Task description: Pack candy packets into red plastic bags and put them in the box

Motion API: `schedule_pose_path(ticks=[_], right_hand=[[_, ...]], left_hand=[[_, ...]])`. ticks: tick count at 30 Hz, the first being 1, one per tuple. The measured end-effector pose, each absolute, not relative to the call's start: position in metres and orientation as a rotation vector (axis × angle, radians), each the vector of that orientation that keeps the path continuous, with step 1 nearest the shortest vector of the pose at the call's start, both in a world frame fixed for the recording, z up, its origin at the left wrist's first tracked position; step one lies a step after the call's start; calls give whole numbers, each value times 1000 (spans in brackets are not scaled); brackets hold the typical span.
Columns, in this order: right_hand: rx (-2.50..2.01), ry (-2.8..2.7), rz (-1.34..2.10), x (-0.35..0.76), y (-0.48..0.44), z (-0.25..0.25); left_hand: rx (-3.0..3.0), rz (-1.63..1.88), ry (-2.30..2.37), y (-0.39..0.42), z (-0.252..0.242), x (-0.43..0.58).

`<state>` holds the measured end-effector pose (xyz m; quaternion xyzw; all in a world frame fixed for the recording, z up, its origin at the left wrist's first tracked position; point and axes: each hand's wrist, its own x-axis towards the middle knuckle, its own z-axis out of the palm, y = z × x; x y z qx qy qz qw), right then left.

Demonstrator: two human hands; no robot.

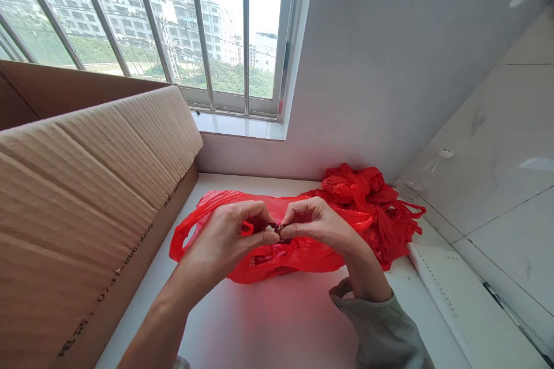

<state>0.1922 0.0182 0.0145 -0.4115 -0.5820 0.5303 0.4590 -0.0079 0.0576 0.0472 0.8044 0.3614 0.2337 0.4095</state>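
Note:
A red plastic bag (298, 253) lies on the white counter (277, 323) in front of me. My left hand (229, 236) and my right hand (314, 222) meet above its middle, fingertips pinched together. Between them sits a small dark item with a pale bit (274, 229), too small to name. One red handle loop (184, 236) of the bag hangs to the left of my left hand.
A heap of crumpled red bags (376, 202) lies behind, against the grey wall. A large cardboard box (86, 202) fills the left side, its flap leaning over. A barred window (173, 29) is at the back. Tiled wall (497, 155) on the right.

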Motion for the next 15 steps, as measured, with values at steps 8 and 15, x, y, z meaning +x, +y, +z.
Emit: schedule_pose_path(ticks=[8,15], right_hand=[[-977,-1368,1373,192,22,9],[-1130,-1493,1001,188,20,17]], left_hand=[[1959,569,866,65,44,-13],[1919,618,864,67,37,-12]])
